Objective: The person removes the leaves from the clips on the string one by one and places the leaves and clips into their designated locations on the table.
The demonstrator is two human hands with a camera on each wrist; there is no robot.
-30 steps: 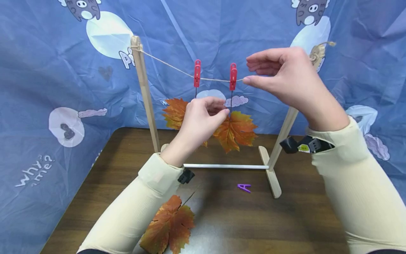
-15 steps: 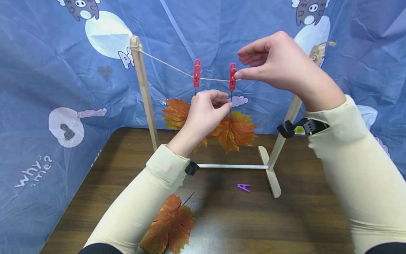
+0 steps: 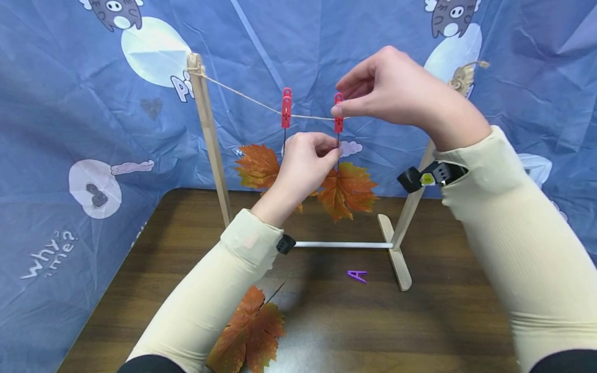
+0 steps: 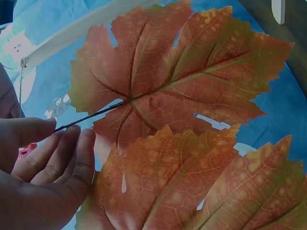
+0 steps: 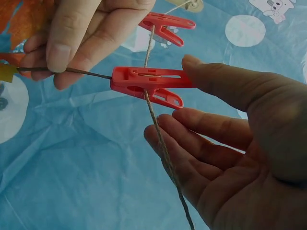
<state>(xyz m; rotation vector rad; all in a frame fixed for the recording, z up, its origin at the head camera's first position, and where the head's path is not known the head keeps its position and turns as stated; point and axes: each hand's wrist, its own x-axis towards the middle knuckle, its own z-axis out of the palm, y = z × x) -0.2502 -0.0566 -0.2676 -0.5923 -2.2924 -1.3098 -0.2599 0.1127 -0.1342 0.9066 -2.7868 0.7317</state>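
Two orange autumn leaves hang by their stems from red clothespins on a twine line (image 3: 242,96). My left hand (image 3: 305,160) pinches the dark stem (image 5: 91,73) of the right leaf (image 3: 347,189) between thumb and fingers, just below its clothespin. The right hand (image 3: 396,93) has its thumb on one handle of that right clothespin (image 5: 129,79) and its index fingertip at the other handle. The clothespin's jaws still grip the twine and stem. Partly behind my left hand hangs the left leaf (image 3: 257,166), under the other clothespin (image 3: 286,111).
Wooden posts (image 3: 210,134) hold the twine, with a white rod (image 3: 342,244) joining them low down. A purple clothespin (image 3: 357,276) and another orange leaf (image 3: 254,326) lie on the brown table (image 3: 373,331). Blue printed cloth (image 3: 289,31) hangs behind.
My right hand has moved left from beside the twine onto the right clothespin. The left hand has risen slightly and moved right along the right leaf's stem.
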